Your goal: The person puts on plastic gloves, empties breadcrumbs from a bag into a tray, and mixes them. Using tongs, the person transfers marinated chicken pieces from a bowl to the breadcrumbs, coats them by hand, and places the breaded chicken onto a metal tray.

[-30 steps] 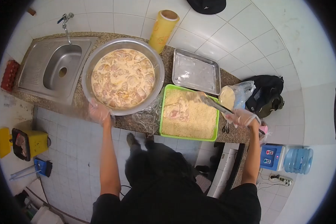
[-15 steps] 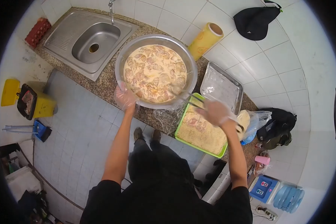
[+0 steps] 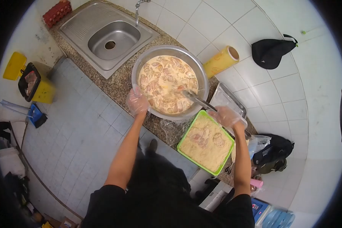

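Head view: long grey metal tongs (image 3: pixel 201 102) slant from the right hand (image 3: pixel 228 116) into a wide, round, silver metal bowl (image 3: pixel 204 81).
Clear-gloved right fingers are closed around the tongs, whose long axis runs ahead and leftward from them; the blurred tips are among pale meat pieces in cream-coloured liquid (image 3: pixel 171 78), and whether they pinch one I cannot tell. The clear-gloved left hand (image 3: pixel 137 102) is nearer the bowl, its fingers touching the near-left rim; how tightly they are curled I cannot tell. Just beside the right fingers, on their near side, lies a rectangular bright-green tray (image 3: pixel 216 173) of beige crumbs (image 3: pixel 201 154), its far corner nearest them, well apart from the left fingers.
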A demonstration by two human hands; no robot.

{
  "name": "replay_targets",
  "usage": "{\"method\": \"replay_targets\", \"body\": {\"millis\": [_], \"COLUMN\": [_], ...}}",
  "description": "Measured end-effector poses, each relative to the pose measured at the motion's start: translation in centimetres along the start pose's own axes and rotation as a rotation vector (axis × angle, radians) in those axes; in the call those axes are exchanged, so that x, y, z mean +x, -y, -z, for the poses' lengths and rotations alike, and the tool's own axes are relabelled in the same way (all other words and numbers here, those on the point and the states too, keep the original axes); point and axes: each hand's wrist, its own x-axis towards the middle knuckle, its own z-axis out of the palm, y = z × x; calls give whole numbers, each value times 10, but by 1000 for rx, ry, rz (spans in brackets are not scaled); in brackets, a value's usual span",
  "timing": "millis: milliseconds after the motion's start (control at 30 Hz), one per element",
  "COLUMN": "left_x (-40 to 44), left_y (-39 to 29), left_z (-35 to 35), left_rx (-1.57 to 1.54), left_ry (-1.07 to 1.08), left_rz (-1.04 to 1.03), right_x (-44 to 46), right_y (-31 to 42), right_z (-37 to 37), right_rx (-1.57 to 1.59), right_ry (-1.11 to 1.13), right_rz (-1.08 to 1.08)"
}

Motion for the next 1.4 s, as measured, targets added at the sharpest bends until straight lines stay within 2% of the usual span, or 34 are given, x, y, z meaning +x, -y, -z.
{"method": "replay_targets", "body": {"millis": [33,67,167,200,300,433,567,733,833,933,1000,1100,1133,1233,1267,1333,1400], "left_x": [0,1,-1,-3,-3,-3,0,-3,-4,-4,-3,-6,-5,-5,-5,-4,-3], "left_y": [0,4,-4,-9,-13,-5,-2,-4,-7,-2,4,1,9,21,19,11,13], "left_z": [-1,-4,-1,1,3,2,-3,0,0,-4,-6,-2,-2,-7,-8,-6,-7], "left_rx": [-7,-13,-49,-64,-147,-146,-99,-84,-127,-187,-171,-174,-161,-190,-178,-152,-193], "left_ry": [-6,-8,-4,-1,45,35,8,35,31,65,62,115,135,107,114,124,123], "left_rz": [22,41,68,72,129,61,22,21,32,77,58,30,-52,-118,-64,42,45], "right_x": [-9,-11,2,23,32,9,4,52,-9,-69,-104,-145,-154,-173,-176,-176,-168], "right_y": [2,1,20,4,34,27,6,-56,-35,-39,-49,-73,-78,-80,-76,-78,-92], "right_z": [6,1,-20,-57,-86,-53,-36,-112,-57,-30,-26,-39,-44,-66,-73,-95,-127], "right_rx": [12,-108,-126,-118,-152,65,146,66,318,450,522,494,463,405,507,549,605], "right_ry": [-30,-96,-94,-140,-45,2,-67,-250,-75,-94,-195,-237,-237,-256,-183,-157,-80], "right_rz": [-54,-106,-149,-66,-12,23,-21,-44,-225,-299,-316,-343,-345,-324,-418,-447,-489]}}
